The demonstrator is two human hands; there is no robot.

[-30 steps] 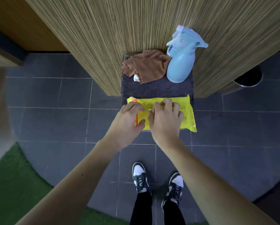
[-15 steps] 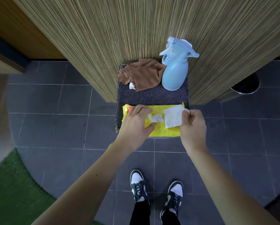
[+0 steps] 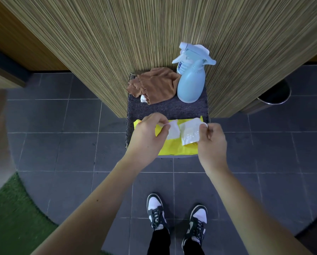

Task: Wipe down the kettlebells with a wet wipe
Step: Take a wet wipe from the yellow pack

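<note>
Glossy yellow wipe pack [image 3: 174, 150] flat on a fuzzy grey mat [image 3: 168, 109], clear flap [image 3: 190, 134] peeled back by pinching right hand [image 3: 212, 142]. Thin white wet wipe [image 3: 172, 132] pinched in left hand [image 3: 147, 138], drawn from the pack. Behind: crumpled brown cloth [image 3: 156, 85], smooth pale-blue spray bottle [image 3: 190, 81].

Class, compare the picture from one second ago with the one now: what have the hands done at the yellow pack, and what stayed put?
Both hands lay on the closed wipes pack. Since then the right hand has peeled the flap open to the right, and the left hand has pinched a wet wipe and is pulling it out. The spray bottle, brown cloth and mat stayed put.
</note>
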